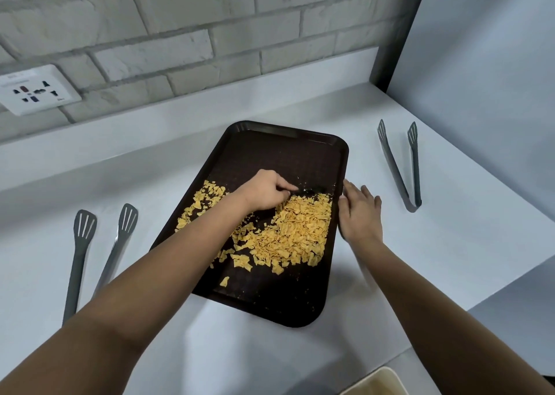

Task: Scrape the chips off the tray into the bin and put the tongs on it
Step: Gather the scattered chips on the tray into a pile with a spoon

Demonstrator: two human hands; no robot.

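Tray (300,154) lies slantwise on the white counter (450,244), dark, its far half bare and its near half strewn with yellow chips (288,232). I note the chips heaped thickest toward the tray's right edge, with a thinner scatter along the left edge and one loose piece nearer me.

My left hand (264,190) is over the middle of the tray, fingers curled round the handle of a dark scraper (312,189); its working end sits at the far edge of the chip heap. I cannot make out the tool's exact shape, as it blends with the tray.

My right hand (359,211) rests against the tray's right rim, fingers straight and relaxed, holding nothing.

One pair of grey tongs (401,166) lies on the counter to the right of the tray, well apart from it, arms spread, slotted tips pointing to the wall. A second pair (81,244) lies to the left of the tray, also spread; my left forearm hides its hinge end.

Bin (375,384): only a pale corner shows at the bottom edge, near my right forearm, below the counter's edge. Its contents cannot be judged.

Behind the counter I record a white brick wall (180,19) with a socket plate (36,90) at left.
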